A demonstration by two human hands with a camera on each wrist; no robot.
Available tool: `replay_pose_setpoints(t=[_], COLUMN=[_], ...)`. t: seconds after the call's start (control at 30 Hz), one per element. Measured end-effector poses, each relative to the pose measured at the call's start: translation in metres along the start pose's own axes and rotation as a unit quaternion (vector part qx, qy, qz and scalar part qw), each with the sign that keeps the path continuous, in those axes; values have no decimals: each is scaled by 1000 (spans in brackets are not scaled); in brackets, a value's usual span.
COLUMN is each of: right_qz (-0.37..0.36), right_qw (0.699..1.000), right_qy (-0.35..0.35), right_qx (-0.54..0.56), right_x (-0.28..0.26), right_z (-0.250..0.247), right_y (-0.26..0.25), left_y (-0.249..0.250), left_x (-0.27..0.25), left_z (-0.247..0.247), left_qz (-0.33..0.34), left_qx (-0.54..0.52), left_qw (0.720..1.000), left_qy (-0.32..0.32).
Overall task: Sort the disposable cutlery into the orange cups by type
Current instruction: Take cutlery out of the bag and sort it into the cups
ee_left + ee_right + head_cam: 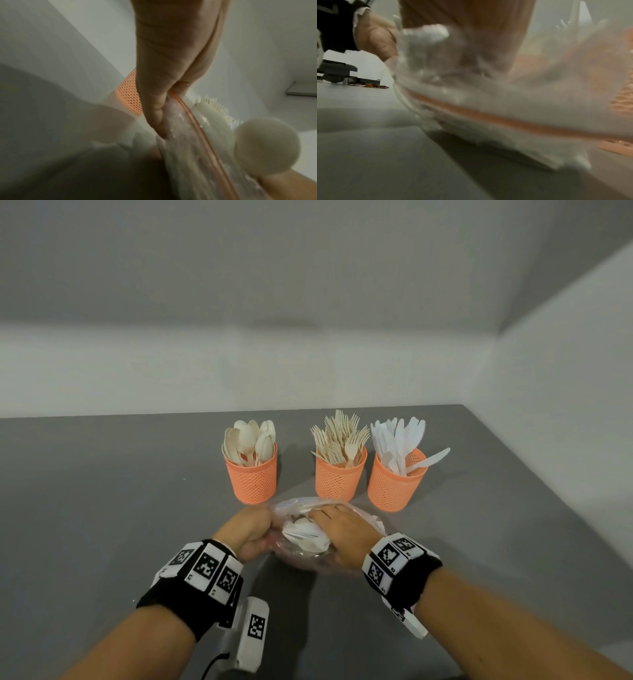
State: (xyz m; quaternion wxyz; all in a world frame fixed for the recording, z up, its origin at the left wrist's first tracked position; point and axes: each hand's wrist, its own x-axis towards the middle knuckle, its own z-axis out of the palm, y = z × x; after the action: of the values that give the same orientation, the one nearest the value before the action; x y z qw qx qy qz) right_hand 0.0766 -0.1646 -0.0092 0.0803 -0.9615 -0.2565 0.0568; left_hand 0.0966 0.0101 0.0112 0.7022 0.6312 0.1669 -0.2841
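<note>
Cutlery bag [310, 534], clear plastic, no legible writing I can read: my left hand [248, 530] pinches its edge; my right hand [342, 530] reaches inside, grip unclear. 3 orange cups [339, 481] behind.

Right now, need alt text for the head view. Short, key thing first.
Both hands work a clear plastic bag of disposable cutlery on a grey table: the left hand grips its edge, the right hand reaches inside. Behind stand three orange mesh cups holding spoons, forks and white knives.
</note>
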Motion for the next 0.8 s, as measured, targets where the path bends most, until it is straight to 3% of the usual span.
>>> replay_pose_setpoints(t=[0.07, 0.17, 0.27, 0.37, 0.5, 0.6, 0.7, 0.8], right_qz=[15, 33, 37, 45, 57, 61, 85, 125], right_qw=[1000, 997, 997, 996, 986, 962, 926, 886], right_qy=[5, 23, 0, -17, 27, 26, 30, 71], right_qx=[11, 66, 70, 72, 152, 264, 367, 440], right_x=[1, 1, -1, -3, -9, -16, -20, -18], right_z=[-6, -13, -9, -6, -24, -38, -47, -49], right_y=[2, 6, 5, -1, 0, 3, 4, 7], left_y=[3, 3, 0, 0, 2, -1, -6, -10], left_x=[-3, -3, -8, -14, -14, -12, -8, -8], left_z=[-3, -10, -6, 1, -8, -16, -17, -9], left_qz=[7, 63, 114, 104, 151, 202, 226, 250], left_qx=[-20, 56, 114, 79, 95, 175, 284, 395], left_qw=[1000, 995, 987, 991, 984, 962, 922, 873], left_qy=[17, 58, 23, -27, 19, 54, 138, 138])
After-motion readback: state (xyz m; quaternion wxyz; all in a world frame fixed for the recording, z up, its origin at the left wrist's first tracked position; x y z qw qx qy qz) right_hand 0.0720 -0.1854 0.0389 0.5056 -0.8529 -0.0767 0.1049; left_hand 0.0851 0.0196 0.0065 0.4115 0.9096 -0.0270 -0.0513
